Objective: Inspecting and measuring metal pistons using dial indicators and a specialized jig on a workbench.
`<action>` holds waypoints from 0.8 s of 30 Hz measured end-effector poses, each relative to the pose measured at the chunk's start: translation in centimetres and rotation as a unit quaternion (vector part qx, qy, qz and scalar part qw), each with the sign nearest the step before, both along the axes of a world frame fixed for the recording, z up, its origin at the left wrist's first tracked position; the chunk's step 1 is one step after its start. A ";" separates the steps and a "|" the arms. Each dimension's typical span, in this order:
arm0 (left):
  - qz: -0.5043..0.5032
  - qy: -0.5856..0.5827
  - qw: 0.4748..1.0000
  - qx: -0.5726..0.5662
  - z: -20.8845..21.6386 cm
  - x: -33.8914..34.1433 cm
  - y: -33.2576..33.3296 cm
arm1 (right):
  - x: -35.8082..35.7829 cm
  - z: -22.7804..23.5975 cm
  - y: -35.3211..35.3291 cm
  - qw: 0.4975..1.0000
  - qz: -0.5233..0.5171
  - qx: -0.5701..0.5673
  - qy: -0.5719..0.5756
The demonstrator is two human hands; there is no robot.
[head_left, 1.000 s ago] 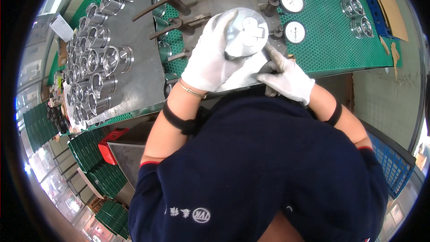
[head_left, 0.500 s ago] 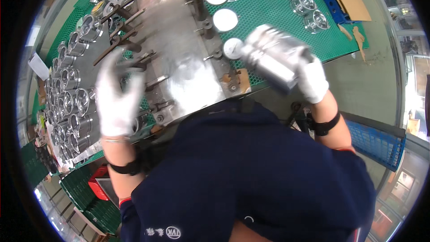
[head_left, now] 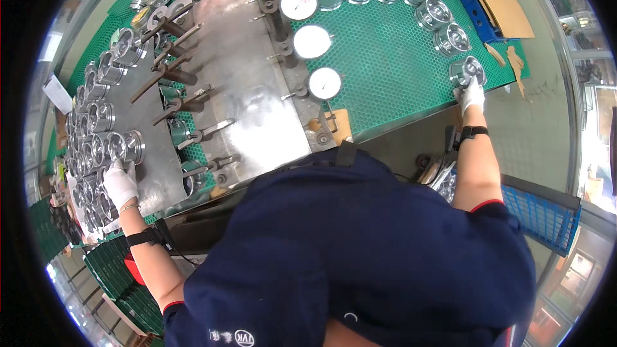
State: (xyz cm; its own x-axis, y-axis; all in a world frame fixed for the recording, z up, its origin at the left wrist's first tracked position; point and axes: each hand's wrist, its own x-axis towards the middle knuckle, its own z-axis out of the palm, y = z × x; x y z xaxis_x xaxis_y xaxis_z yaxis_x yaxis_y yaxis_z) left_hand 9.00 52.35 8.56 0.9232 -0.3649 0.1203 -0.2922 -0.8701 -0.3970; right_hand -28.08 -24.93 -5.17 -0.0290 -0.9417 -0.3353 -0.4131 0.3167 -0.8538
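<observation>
While the gloved right hand (head_left: 472,95) pinched the near rim of a metal piston (head_left: 467,71) at the right end of a green mesh mat (head_left: 385,71), the gloved left hand (head_left: 121,183) touched clustered pistons (head_left: 132,146), its exact grip too small to tell. Dial gauges (head_left: 324,83) lined the right of a steel plate (head_left: 247,90) between; green trays (head_left: 122,276) stood near left, a blue crate (head_left: 536,212) near right.

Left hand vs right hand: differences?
Left hand is at crowded pistons on the grey plate; right hand is on the end piston of a curved row on green mat. Left wrist has a thin bracelet; right wrist shows none. Both wear white gloves, with dark forearm straps.
</observation>
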 end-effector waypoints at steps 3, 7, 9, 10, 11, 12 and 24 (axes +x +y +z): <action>0.054 0.033 0.998 -0.017 0.1 -0.8 -0.2 | 1.3 0.7 1.7 0.999 -0.039 -0.016 -0.007; 0.158 0.058 0.969 -0.182 -0.4 -3.2 1.4 | 4.8 6.4 7.7 0.991 0.043 -0.129 -0.007; 0.164 0.068 0.905 -0.388 0.9 -3.9 2.0 | 5.9 6.9 8.6 0.971 0.187 -0.136 -0.054; 0.186 0.075 0.848 -0.490 2.3 -5.5 -0.6 | 7.9 9.2 12.1 0.944 0.287 -0.152 -0.054; 0.185 0.135 0.798 -0.557 4.4 -6.9 -3.3 | 9.8 11.0 16.2 0.926 0.343 -0.137 -0.074; 0.180 0.197 0.737 -0.621 6.4 -8.0 -6.0 | 11.6 12.9 20.5 0.905 0.397 -0.126 -0.090; -0.110 0.407 0.802 -0.422 5.0 -12.3 -17.0 | 17.1 16.8 36.4 0.569 0.758 -0.291 -0.130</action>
State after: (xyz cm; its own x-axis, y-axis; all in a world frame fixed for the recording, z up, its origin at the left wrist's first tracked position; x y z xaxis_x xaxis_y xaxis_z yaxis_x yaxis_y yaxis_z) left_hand -3.32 35.39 13.57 0.7451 -0.6363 -0.2000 -0.3389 -0.6194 0.7082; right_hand -11.01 11.48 11.59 0.9438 0.2283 0.2391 0.3298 -0.6023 -0.7269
